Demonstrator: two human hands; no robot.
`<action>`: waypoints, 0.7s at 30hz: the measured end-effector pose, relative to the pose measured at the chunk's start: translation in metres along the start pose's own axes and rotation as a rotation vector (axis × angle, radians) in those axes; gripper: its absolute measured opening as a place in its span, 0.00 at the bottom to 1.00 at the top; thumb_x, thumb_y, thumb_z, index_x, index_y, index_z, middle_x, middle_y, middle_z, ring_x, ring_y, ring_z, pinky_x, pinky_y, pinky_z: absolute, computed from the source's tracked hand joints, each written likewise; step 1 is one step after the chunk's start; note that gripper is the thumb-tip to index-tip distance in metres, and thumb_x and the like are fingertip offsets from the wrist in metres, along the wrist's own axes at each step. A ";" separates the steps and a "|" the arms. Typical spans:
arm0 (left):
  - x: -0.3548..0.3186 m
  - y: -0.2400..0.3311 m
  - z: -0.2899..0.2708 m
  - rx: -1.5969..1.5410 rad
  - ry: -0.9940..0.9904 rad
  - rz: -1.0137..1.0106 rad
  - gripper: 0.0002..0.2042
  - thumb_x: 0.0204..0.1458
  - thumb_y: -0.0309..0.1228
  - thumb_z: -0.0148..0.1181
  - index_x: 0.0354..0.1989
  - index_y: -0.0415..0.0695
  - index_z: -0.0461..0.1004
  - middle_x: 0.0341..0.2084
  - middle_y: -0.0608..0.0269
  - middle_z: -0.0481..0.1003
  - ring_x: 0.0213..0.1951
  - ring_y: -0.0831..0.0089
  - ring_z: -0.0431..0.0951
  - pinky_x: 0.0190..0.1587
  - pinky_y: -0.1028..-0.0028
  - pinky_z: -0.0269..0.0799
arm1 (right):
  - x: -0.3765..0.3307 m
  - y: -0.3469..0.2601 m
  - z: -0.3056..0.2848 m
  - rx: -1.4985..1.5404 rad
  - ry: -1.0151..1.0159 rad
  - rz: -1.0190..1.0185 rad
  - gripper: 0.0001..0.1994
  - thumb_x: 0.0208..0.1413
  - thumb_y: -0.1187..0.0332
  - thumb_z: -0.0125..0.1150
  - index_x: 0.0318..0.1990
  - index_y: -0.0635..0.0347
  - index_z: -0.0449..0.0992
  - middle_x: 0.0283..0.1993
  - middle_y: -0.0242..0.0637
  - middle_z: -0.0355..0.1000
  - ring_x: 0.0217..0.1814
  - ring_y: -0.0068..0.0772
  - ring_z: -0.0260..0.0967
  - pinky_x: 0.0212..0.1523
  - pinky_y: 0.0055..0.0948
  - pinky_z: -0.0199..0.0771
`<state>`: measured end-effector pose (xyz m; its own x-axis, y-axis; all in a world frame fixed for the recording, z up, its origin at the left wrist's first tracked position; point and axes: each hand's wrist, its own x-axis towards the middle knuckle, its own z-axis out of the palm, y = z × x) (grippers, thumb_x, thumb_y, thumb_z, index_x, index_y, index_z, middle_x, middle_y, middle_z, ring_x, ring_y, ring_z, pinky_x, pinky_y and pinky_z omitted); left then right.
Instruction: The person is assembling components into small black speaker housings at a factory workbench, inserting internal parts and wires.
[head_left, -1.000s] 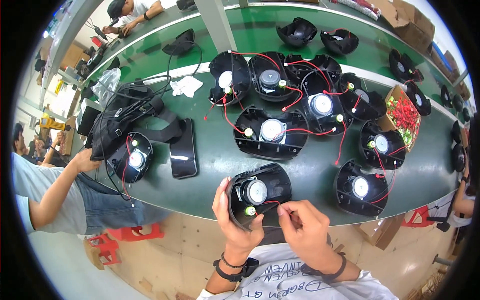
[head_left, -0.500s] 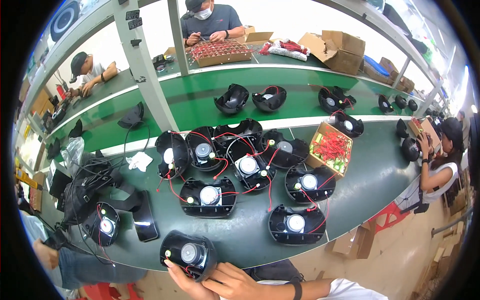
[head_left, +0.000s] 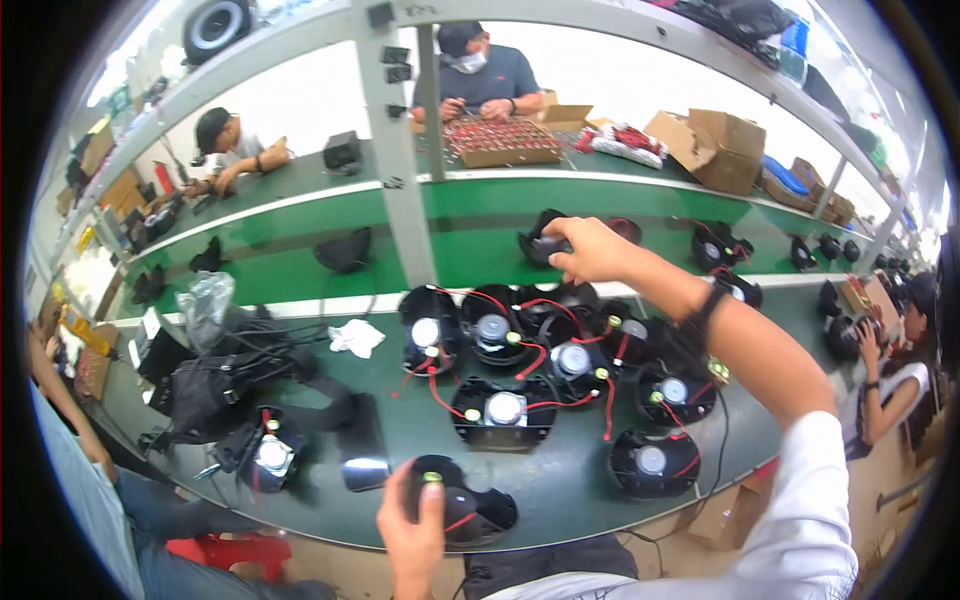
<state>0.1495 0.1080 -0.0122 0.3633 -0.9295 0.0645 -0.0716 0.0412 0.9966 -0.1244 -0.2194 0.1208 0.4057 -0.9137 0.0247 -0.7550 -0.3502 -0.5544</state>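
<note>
My left hand [head_left: 412,525] grips the left side of a black speaker housing [head_left: 485,510] at the table's front edge, thumb over its rim beside a pale green blob. Motion blurs both. My right arm stretches far forward across the table. Its hand [head_left: 590,250] closes on the rim of a black rounded shell [head_left: 538,238] on the green conveyor belt [head_left: 470,215]; the fingertips are partly hidden. Between the hands stand several black housings with round speakers and red wires, among them a nearby housing [head_left: 503,412] with a white-topped speaker. My right forearm covers some parts behind it.
A black phone [head_left: 366,450], a black bag [head_left: 215,385] with cables and a white tissue [head_left: 356,338] lie on the left. A grey post [head_left: 402,160] rises by the belt. Co-workers sit across the belt and at the right; another person stands at the left.
My right hand has left the near housing and reached out to the shell on the belt. My left hand stays on the housing, now at its left side. The view has shifted left.
</note>
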 end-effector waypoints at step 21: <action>0.033 0.031 0.003 0.257 -0.616 -0.109 0.24 0.64 0.31 0.66 0.67 0.37 0.72 0.52 0.59 0.79 0.53 0.75 0.76 0.59 0.74 0.71 | -0.268 -0.076 0.062 0.305 -0.520 -0.249 0.36 0.42 0.46 0.84 0.46 0.59 0.66 0.35 0.37 0.69 0.35 0.40 0.70 0.38 0.35 0.70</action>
<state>0.1563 0.0777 0.0204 -0.2097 -0.9658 -0.1527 -0.3105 -0.0823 0.9470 -0.1440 0.0650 0.1048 0.8036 -0.5672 -0.1802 -0.4571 -0.3943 -0.7972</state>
